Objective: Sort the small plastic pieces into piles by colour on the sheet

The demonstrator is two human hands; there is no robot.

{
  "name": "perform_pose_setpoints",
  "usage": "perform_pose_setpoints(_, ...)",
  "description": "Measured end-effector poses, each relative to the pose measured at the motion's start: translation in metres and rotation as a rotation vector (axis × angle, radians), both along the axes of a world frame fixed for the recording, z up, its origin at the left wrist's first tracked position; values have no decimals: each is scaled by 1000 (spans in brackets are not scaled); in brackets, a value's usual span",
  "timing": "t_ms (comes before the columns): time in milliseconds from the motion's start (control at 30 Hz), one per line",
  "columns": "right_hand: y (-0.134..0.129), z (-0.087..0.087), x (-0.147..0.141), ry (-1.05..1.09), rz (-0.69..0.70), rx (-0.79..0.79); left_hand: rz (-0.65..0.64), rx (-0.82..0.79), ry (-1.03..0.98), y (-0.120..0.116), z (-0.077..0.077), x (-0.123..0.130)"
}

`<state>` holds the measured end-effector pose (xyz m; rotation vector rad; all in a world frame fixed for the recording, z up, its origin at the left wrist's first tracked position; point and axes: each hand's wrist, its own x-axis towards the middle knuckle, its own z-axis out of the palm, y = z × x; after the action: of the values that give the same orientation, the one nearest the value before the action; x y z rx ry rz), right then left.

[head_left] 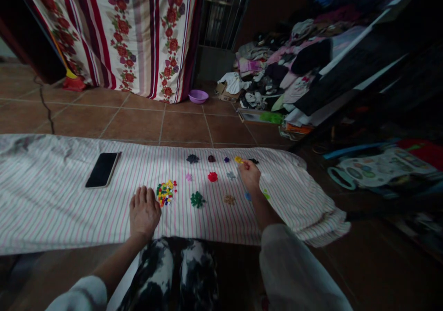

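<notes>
- Striped cloth (51, 209) runs flat across a brown tiled floor (138, 122), pink and green lines from edge to edge, its right end bunched and drooping.
- Behind it hangs a flowered curtain (138, 34); a purple bowl (198, 96) sits at its foot, and a heap of clothes (277, 66) climbs the right side of the room.
- A dark phone (102, 169) lies face up on the left part of the cloth, well apart from both hands.
- Small sorted clusters of beads dot the middle: a mixed-colour pile (165, 193), a green cluster (197, 200), a red cluster (212, 176), a dark one (192, 158) farther back, and a yellow cluster (238, 159).
- Open cloth stretches bare to the left of the phone; the near edge lies just ahead of the person's knees, and clutter crowds the floor past the right edge.
- Left hand (143, 212) rests palm down on the cloth, fingers relaxed and together, grasping nothing, just beside the mixed-colour pile.
- Right hand (249, 175) reaches forward, fingertips pinched at the yellow cluster; whether a bead sits between them is too small to tell.
- Both forearms extend from pale sleeves.
</notes>
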<state>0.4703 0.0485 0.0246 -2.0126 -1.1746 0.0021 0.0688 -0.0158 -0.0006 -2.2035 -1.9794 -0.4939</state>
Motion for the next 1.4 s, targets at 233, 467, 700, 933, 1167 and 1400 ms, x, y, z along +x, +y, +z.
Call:
perform_pose_setpoints(233,22,6,28,-131,-38,-204,-7,8,14,1,-1,0)
perform_pose_setpoints(467,41,4,34,-264,-30,-331,-6,-2,-19,1,-3,0)
perform_pose_setpoints(700,49,3,37,-323,-49,-448,-4,-19,-23,2,-6,-1)
perform_pose_setpoints(933,54,0,38,-324,5,-462,-2,-39,-27,2,-3,0)
perform_pose_setpoints(1167,53,2,35,-310,-7,-442,0,-35,-6,2,-3,0)
perform_pose_setpoints(1400,45,14,35,-245,16,-327,4,-31,-34,2,-3,0)
